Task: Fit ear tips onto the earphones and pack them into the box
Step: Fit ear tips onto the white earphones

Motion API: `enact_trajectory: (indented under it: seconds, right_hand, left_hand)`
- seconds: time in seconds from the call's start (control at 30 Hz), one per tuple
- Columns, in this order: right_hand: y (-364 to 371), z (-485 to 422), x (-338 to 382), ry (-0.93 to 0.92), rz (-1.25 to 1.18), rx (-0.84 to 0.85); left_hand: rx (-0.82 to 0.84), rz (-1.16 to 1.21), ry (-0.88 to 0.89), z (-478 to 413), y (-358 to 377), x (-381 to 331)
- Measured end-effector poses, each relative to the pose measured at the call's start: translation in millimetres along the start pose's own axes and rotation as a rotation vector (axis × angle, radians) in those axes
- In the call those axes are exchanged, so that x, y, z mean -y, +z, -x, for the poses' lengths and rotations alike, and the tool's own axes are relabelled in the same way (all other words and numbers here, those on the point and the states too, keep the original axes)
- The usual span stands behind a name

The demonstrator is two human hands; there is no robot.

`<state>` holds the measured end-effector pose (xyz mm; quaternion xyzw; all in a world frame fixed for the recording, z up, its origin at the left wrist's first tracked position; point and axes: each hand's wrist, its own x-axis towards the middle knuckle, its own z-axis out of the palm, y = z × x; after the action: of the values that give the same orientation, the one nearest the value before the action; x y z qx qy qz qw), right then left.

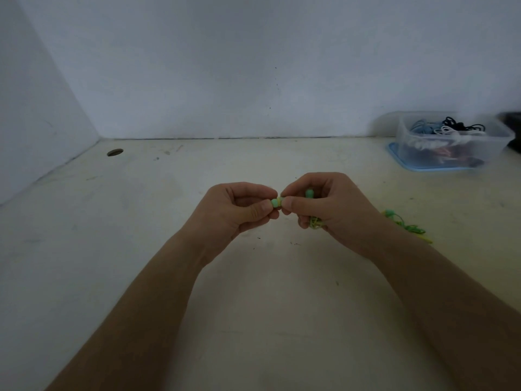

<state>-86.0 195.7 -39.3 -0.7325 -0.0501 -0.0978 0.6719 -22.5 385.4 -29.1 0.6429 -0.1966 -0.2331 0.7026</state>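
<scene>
L hand (239, 208) pinches green ear tip (274, 203); R hand (324, 206) pinches earbud (282, 201); off-axis push could fold tip, pop it loose.

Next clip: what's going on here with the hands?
The left hand pinches a green ear tip against the earbud that the right hand pinches. The right hand also holds the coiled cable, with a second earbud sticking up. Another green earphone set lies on the table to its right; the clear box with cables sits at the far right.
</scene>
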Motion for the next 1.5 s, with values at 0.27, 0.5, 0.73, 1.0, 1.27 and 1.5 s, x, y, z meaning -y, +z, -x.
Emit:
enact_trajectory:
  seconds: [0.27,0.5,0.73,1.0,1.27,1.5]
  right_hand:
    - [-0.4,-1.1,0.8,0.069,-0.168,0.037]
    - [-1.3,-0.1,-0.1,-0.011,0.006,0.019]
    - [-0.5,0.0,1.9,0.045,-0.136,0.06]
    - [-2.1,0.1,2.0,0.08,-0.203,0.106]
    - [-1.4,0.1,3.9,0.089,-0.203,0.089]
    - [1.5,-0.1,7.2,0.158,-0.322,0.081]
  left_hand:
    - [0.018,0.055,0.003,-0.3,-0.7,-1.0]
    - [0.0,0.019,0.001,-0.1,0.4,0.5]
    - [0.018,0.062,0.007,0.2,0.2,-1.2]
    - [0.045,0.102,-0.004,0.0,1.3,-0.3]
    - [0.051,0.103,-0.007,-0.2,0.9,-0.4]
    - [0.062,0.131,-0.004,0.3,2.8,-1.9]
